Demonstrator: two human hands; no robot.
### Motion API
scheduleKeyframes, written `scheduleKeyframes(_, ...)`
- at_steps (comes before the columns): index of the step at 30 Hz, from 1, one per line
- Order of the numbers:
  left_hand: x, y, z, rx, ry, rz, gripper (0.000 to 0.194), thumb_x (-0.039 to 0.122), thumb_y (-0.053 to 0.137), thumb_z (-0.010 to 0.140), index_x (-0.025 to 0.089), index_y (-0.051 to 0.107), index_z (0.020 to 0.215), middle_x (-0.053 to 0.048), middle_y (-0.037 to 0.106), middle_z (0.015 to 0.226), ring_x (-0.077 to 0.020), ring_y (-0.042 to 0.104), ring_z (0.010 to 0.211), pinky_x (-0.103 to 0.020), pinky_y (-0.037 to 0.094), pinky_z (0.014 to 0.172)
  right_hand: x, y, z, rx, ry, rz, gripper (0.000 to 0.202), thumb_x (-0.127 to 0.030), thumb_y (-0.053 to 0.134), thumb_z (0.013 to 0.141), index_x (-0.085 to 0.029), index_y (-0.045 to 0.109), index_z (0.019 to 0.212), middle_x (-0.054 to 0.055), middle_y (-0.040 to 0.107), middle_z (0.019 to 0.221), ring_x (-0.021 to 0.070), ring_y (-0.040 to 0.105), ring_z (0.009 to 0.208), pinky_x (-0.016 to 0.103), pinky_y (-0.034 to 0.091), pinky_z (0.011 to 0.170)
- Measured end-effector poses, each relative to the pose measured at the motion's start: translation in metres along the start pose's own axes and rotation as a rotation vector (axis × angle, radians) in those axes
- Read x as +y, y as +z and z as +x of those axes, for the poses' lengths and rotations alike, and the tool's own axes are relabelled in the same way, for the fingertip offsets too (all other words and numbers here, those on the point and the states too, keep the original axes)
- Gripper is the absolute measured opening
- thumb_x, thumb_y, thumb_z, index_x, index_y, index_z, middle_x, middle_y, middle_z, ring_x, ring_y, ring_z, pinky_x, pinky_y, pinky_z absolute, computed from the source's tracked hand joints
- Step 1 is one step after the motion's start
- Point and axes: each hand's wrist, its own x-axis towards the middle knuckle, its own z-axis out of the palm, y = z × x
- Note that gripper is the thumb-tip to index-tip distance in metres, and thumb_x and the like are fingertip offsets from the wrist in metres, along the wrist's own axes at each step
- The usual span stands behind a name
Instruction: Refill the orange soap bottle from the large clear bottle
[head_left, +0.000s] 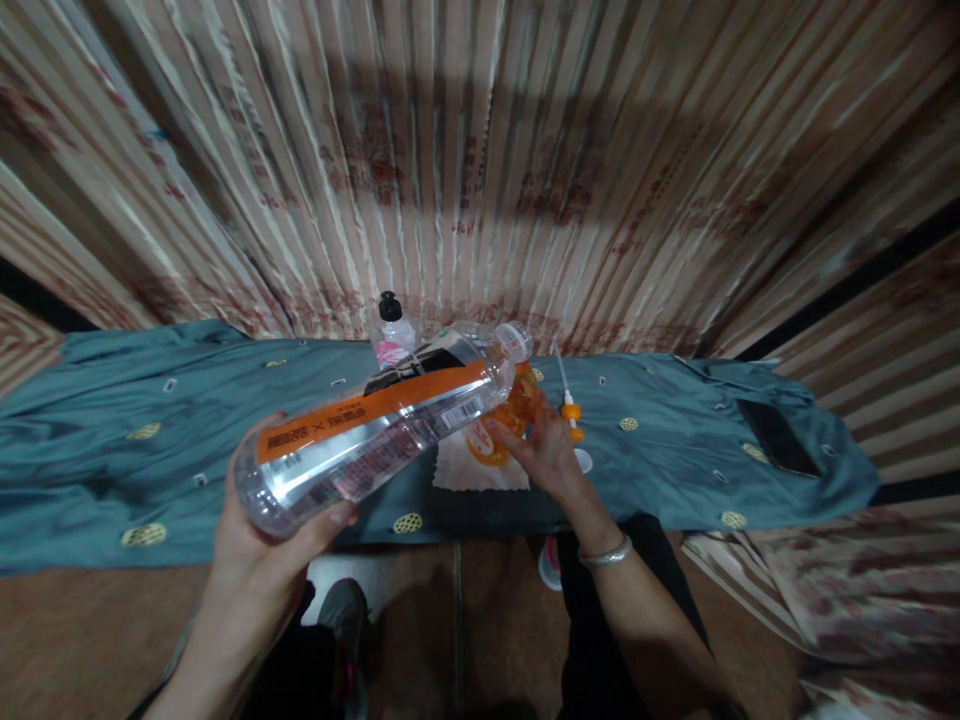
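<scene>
My left hand (pixel 259 550) is wrapped round the base of a large clear plastic bottle (pixel 371 425) with an orange and black label. That bottle is tilted, its uncapped-looking neck up at the right, over a small orange translucent bottle (pixel 523 392). My right hand (pixel 549 450) closes round the orange bottle, which is partly hidden behind the large one. Whether liquid is flowing I cannot tell. Beneath them lies a white cloth (pixel 480 478) with an orange round print. Just right of my right hand rests an orange and white pump head (pixel 570 412) with a thin tube.
A clear bottle with a black cap (pixel 390 325) stands behind the large one. A small white disc (pixel 583 460) lies near the pump head. At the right is a black phone (pixel 778 437). Everything rests on a green patterned cloth (pixel 660 480) before a pleated curtain (pixel 480 160).
</scene>
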Motion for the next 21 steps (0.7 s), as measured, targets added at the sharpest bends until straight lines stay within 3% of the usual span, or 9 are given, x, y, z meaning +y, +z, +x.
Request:
scheduleKeyframes(9, 0.0003, -0.0009, 0.0025, -0.036, -0.036, -0.034, 0.099, 0.027, 0.105, 0.051, 0.032, 0.062, 0.140, -0.004, 0.073, 0.120, -0.0175, 0.071, 0.079, -0.024, 0.064, 0.058, -0.0011, 0.0007, -0.0007, 0.014, -0.002, -0.018, 0.052, -0.054, 0.078, 0.089, -0.020, 0.069, 0.128, 0.013, 0.085, 0.110, 0.0339, 0.082, 0.102, 0.045, 0.066, 0.088)
scheduleKeyframes(15, -0.0002, -0.0002, 0.0006, -0.010, -0.059, -0.023, 0.102, 0.027, 0.105, 0.049, 0.032, 0.062, 0.141, -0.005, 0.072, 0.130, -0.0179, 0.069, 0.088, -0.022, 0.063, 0.061, -0.0022, 0.0004, -0.0006, 0.009, -0.033, 0.013, 0.049, -0.053, 0.076, 0.090, -0.020, 0.069, 0.126, 0.014, 0.085, 0.113, 0.0334, 0.082, 0.104, 0.044, 0.067, 0.090)
scheduleKeyframes(21, 0.0015, -0.0005, 0.0018, -0.015, -0.047, -0.016, 0.101, 0.027, 0.105, 0.047, 0.033, 0.063, 0.138, -0.003, 0.074, 0.122, -0.0195, 0.070, 0.085, -0.024, 0.063, 0.059, -0.0023, 0.0002, -0.0003, 0.005, -0.017, 0.009, 0.052, -0.052, 0.079, 0.090, -0.021, 0.068, 0.130, 0.014, 0.084, 0.116, 0.0343, 0.081, 0.108, 0.045, 0.066, 0.093)
